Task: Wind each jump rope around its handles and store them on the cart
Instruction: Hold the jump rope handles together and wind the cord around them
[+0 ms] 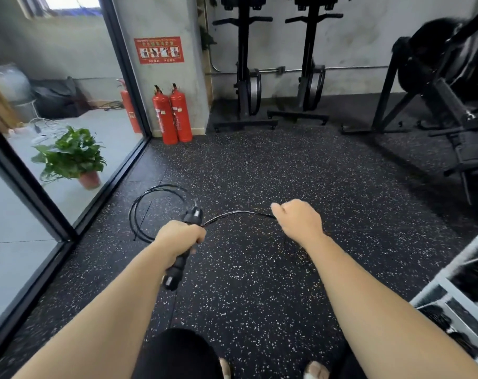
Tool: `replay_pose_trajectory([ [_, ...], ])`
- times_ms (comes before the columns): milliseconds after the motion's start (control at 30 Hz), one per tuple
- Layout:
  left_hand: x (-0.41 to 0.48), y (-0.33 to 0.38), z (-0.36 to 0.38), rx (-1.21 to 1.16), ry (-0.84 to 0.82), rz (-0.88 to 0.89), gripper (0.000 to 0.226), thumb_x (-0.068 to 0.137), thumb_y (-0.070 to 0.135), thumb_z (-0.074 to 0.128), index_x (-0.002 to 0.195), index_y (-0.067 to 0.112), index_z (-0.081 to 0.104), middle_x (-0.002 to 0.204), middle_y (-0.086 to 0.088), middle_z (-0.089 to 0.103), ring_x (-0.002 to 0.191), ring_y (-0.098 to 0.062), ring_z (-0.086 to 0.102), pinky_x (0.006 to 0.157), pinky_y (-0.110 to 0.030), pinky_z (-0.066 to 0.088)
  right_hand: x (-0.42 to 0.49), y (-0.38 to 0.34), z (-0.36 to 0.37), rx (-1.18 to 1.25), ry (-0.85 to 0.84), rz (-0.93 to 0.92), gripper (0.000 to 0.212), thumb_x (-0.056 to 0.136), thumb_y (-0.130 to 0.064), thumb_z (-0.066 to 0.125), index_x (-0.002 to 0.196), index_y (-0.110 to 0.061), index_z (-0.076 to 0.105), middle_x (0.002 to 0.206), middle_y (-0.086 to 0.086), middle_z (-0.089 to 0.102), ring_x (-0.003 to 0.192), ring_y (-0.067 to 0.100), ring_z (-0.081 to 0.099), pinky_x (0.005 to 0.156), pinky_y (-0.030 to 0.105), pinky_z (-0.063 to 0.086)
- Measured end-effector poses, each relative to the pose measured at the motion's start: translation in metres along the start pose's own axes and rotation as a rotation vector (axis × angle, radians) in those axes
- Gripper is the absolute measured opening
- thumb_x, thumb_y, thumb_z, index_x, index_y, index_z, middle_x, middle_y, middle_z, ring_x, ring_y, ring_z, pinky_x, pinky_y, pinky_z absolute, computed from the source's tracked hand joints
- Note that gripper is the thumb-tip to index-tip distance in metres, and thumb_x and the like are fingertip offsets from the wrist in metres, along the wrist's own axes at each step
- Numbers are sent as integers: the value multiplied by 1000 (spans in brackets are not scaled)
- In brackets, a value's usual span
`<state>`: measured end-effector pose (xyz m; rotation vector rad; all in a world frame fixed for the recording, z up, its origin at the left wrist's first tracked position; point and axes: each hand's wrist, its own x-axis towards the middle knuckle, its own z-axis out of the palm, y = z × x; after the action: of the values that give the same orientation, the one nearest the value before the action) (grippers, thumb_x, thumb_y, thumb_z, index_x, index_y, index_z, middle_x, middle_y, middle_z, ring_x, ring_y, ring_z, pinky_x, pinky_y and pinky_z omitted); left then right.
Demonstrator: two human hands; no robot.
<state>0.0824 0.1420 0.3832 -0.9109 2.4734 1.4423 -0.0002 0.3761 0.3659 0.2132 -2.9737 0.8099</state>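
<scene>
My left hand (177, 237) grips the black jump rope handles (177, 266), held together and pointing away from me over the speckled floor. A thin black rope (156, 191) loops out from the handle tops to the left in a few coils. Another stretch of the rope (238, 213) runs right from the handles to my right hand (298, 221), which holds it in curled fingers. A grey metal cart (448, 289) shows at the lower right edge, with dark items on its shelves.
Two red fire extinguishers (172, 116) stand by the pillar ahead. A glass wall (68, 160) runs along the left, with a potted plant (71, 157) behind it. Black gym machines (273, 77) line the back wall and the right side.
</scene>
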Motion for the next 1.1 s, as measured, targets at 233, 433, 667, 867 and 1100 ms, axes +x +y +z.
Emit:
replay_pose_trajectory([
  [233, -65, 63, 30, -330, -157, 193, 7, 73, 8, 63, 80, 8, 64, 64, -7, 65, 56, -22, 60, 54, -22, 44, -29, -72, -23, -174, -92, -251, 19, 91, -26, 53, 86, -17, 70, 94, 7, 68, 90, 28, 62, 75, 33, 45],
  [433, -71, 81, 1, -583, -76, 215, 10, 74, 3, 60, 84, 6, 59, 61, -5, 58, 47, -15, 49, 49, -24, 44, -17, -69, -58, 356, -55, -42, 39, 90, -30, 46, 54, -17, 44, 60, 3, 47, 57, 22, 40, 59, 33, 35],
  [667, -56, 72, -52, -527, 137, 188, 16, 68, 9, 60, 83, 7, 54, 57, -5, 52, 46, -17, 46, 49, -23, 40, -18, -32, -74, 661, 25, 168, 39, 91, -24, 52, 55, -14, 42, 52, 0, 40, 50, 18, 30, 53, 31, 23],
  [867, -53, 61, -61, -300, 149, 174, 16, 61, 15, 62, 75, 7, 60, 62, -9, 59, 50, -21, 51, 63, -30, 46, -14, -48, -87, 738, -7, 164, 36, 89, -32, 53, 58, -17, 43, 45, -5, 38, 46, 15, 28, 49, 29, 22],
  [1100, -81, 92, -39, -264, -2, 252, 16, 69, 10, 64, 83, 13, 57, 74, -7, 57, 52, -21, 60, 63, -28, 42, -6, -85, -117, 624, -30, -123, 49, 90, -27, 53, 47, -19, 33, 42, -6, 34, 44, 15, 26, 55, 30, 24],
])
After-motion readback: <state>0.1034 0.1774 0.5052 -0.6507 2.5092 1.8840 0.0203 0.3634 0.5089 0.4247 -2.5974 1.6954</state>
